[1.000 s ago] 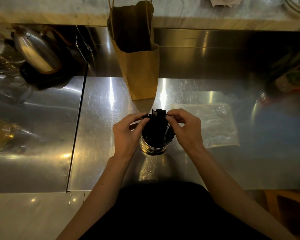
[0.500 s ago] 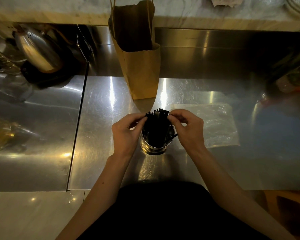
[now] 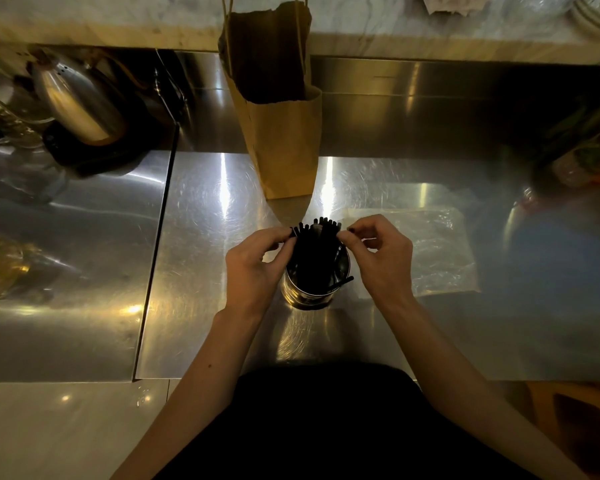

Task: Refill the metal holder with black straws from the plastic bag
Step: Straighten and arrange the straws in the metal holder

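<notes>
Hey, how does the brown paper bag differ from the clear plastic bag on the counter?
The paper bag stands upright behind the metal holder; the plastic bag lies flat to the holder's right. The paper bag is brown and opaque; the plastic bag is clear, showing the steel beneath. The paper bag has string handles; the plastic bag shows none. Both sit on the steel counter.

A plain black garment [image 3: 326, 427] covers the torso; forearms [image 3: 201, 368], left hand [image 3: 253, 271] and right hand [image 3: 385, 261] are bare.
</notes>
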Motion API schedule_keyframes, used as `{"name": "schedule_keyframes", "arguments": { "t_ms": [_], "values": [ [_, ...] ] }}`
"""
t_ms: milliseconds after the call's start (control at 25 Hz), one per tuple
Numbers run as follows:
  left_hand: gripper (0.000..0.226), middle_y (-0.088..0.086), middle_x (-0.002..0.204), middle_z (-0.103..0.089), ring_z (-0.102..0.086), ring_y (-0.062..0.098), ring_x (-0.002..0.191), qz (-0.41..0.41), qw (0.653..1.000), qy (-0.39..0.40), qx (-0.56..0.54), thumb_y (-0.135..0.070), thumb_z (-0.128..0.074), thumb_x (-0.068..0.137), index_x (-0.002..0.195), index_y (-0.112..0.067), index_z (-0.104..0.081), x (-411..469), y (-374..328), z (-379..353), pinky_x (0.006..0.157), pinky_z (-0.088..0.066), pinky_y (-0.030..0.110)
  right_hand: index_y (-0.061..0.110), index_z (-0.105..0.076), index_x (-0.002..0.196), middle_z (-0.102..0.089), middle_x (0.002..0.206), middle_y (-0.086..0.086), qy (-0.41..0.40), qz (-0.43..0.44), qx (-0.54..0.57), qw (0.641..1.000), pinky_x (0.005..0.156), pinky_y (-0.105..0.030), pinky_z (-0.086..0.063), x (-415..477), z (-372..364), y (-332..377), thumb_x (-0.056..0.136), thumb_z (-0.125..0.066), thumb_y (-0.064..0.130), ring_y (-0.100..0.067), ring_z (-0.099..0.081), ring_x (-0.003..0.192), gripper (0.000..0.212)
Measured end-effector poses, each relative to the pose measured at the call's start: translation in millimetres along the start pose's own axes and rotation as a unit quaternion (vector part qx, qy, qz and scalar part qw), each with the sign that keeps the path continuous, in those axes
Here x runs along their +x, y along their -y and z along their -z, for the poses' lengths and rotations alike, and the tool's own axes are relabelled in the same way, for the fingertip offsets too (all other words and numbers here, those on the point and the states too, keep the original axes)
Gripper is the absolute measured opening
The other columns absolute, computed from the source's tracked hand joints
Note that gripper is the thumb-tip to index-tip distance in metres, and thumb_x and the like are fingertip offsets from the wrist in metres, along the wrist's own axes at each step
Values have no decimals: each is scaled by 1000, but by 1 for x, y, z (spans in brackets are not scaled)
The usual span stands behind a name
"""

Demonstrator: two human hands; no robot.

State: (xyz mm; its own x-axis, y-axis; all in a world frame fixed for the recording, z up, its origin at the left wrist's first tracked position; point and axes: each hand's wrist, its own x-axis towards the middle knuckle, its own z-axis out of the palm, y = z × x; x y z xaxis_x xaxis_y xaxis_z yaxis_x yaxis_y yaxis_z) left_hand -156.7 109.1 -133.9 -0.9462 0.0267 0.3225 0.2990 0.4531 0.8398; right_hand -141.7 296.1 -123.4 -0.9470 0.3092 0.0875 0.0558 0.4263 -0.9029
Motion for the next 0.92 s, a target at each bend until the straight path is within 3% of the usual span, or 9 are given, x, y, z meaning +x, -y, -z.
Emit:
{"name": "schedule_keyframes", "arguments": {
  "t_ms": [160, 320, 520, 720, 920],
  "values": [
    [14, -4, 92, -72, -72, 15, 84, 6, 1000, -14, 1, -3, -74, 84, 97, -7, -76, -2, -1, -2, 81, -58, 28, 11, -65, 92, -63, 79, 20, -30, 25, -3, 999, 69, -11, -49, 0, 1, 0, 81, -76, 14, 6, -63, 75, 16],
    [13, -5, 93, -72, -70, 11, 86, 11, 999, -39, -5, -5, -73, 85, 97, -8, -76, -2, -3, -2, 82, -56, 24, 4, -73, 92, -68, 85, 8, -73, 93, -25, 993, 73, -8, -48, -1, 2, -1, 83, -73, 10, 0, -63, 81, 11],
    [14, -3, 95, -72, -69, 8, 89, 13, 998, -63, -4, -4, -74, 84, 98, -6, -76, 2, -8, -1, 86, -53, 17, 1, -74, 99, -71, 95, 0, -103, 122, -42, 986, 82, -14, -53, -2, 3, -5, 84, -72, 9, -5, -65, 92, 17],
    [11, -1, 91, -75, -70, 9, 87, 28, 998, -50, -10, -5, -73, 85, 95, -7, -77, 0, -8, -2, 81, -56, 25, 3, -73, 97, -72, 89, -1, -78, 102, -32, 991, 76, -14, -53, -4, 2, -5, 85, -72, 10, -6, -67, 82, 14],
    [10, 0, 92, -75, -69, 14, 88, 93, 994, -47, -26, -13, -72, 86, 95, -10, -76, 8, -17, 2, 82, -57, 32, 11, -71, 96, -66, 85, 15, -16, 44, -13, 999, 71, -12, -52, -5, 1, -2, 87, -70, 11, 1, -64, 81, 9]
  ]
}}
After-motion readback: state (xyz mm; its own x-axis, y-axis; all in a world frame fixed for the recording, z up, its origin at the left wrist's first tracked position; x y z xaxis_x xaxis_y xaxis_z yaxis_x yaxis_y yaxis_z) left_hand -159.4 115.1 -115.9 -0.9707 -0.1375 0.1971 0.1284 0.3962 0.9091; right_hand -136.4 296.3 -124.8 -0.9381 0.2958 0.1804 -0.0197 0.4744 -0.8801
